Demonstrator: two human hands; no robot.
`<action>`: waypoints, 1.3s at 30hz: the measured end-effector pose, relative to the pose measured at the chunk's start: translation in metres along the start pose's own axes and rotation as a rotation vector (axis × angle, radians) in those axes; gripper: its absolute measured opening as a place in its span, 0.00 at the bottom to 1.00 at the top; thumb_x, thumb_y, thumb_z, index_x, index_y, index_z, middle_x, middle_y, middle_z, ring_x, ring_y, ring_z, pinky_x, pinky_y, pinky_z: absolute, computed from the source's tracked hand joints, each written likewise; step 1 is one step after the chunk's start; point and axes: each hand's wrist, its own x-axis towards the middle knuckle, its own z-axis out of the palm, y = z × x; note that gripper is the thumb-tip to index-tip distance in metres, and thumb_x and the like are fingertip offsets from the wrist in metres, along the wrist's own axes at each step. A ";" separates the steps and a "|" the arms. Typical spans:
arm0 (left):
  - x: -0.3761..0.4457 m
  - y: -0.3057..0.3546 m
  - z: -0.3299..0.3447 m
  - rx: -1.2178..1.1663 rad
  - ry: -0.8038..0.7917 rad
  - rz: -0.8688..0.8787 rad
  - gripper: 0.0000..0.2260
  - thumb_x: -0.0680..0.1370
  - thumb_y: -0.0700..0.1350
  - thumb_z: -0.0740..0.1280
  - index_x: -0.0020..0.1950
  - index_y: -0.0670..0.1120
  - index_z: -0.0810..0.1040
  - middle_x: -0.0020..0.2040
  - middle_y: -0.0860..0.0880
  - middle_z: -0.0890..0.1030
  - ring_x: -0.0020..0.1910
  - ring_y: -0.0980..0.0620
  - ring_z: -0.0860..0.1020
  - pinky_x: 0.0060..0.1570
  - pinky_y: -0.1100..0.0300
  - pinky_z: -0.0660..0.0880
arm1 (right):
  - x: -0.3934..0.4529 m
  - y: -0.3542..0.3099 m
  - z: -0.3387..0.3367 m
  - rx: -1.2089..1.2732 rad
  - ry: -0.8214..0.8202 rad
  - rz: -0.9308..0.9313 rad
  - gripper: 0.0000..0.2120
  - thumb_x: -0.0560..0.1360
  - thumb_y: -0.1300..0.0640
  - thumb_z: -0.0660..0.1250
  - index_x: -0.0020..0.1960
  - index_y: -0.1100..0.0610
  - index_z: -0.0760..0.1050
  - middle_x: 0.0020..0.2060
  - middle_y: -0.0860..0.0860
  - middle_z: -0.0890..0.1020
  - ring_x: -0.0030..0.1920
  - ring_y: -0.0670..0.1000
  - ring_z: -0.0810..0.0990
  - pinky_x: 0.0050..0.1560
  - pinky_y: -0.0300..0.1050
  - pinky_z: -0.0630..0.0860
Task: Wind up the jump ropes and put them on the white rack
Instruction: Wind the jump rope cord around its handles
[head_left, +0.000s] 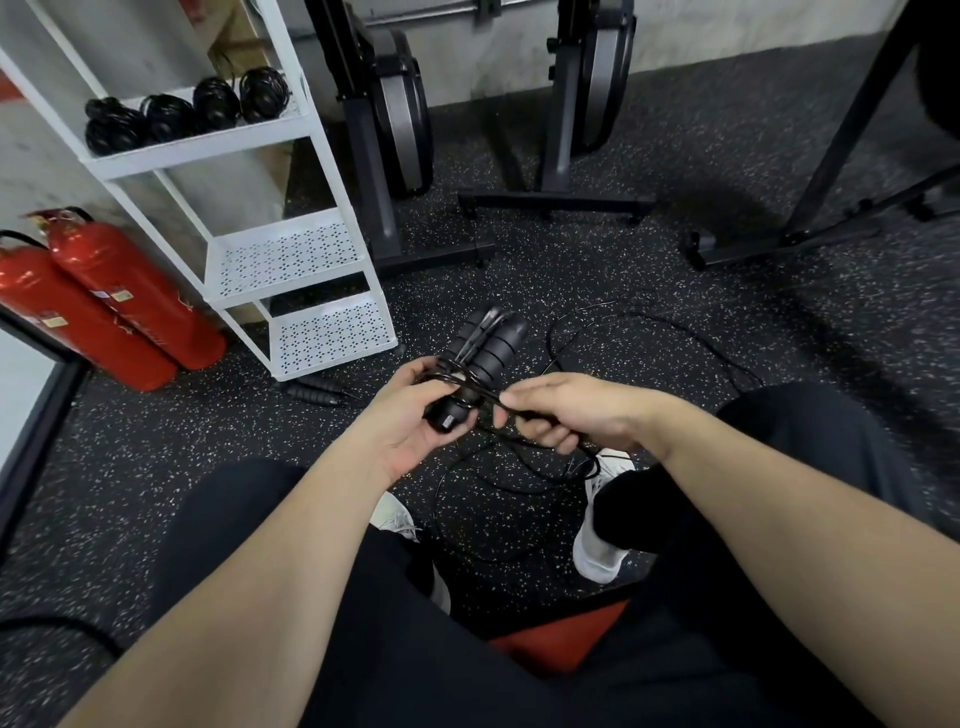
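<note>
Two red fire extinguishers (104, 306) lean together at the left wall, touching along their sides. Floor: black rubber with white flecks (675, 156). Two dark exercise machines stand upright against the far wall, one left (387, 119), one right (587, 88), each on a flat base bar. A black angled frame (831, 171) stands at right. A red seat edge (561, 642) shows below, between black trouser legs (810, 447); white shoes (602, 545) rest on the floor.

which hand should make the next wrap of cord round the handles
Right. The right hand already pinches the loose cord, while the left hand grips the paired jump rope handles, so it serves better as the steady anchor.
</note>
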 end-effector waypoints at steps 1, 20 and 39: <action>0.000 0.001 0.001 -0.072 0.005 0.011 0.14 0.81 0.31 0.63 0.64 0.45 0.72 0.61 0.34 0.80 0.52 0.40 0.81 0.37 0.51 0.83 | 0.000 0.001 -0.001 -0.047 -0.009 -0.001 0.15 0.85 0.46 0.57 0.48 0.54 0.76 0.29 0.45 0.66 0.29 0.45 0.61 0.29 0.38 0.59; -0.024 0.010 -0.012 0.358 -0.279 -0.171 0.14 0.73 0.43 0.70 0.59 0.46 0.78 0.49 0.39 0.86 0.41 0.41 0.86 0.30 0.57 0.82 | 0.000 0.011 -0.032 -0.487 0.183 0.006 0.12 0.77 0.64 0.71 0.35 0.58 0.75 0.34 0.51 0.78 0.35 0.50 0.74 0.33 0.31 0.68; -0.006 -0.010 -0.005 1.055 -0.383 -0.077 0.25 0.81 0.41 0.70 0.77 0.56 0.71 0.63 0.47 0.80 0.46 0.49 0.87 0.42 0.54 0.84 | -0.002 0.006 -0.024 -0.636 0.286 0.129 0.18 0.76 0.37 0.69 0.42 0.52 0.82 0.36 0.50 0.82 0.36 0.48 0.77 0.39 0.44 0.72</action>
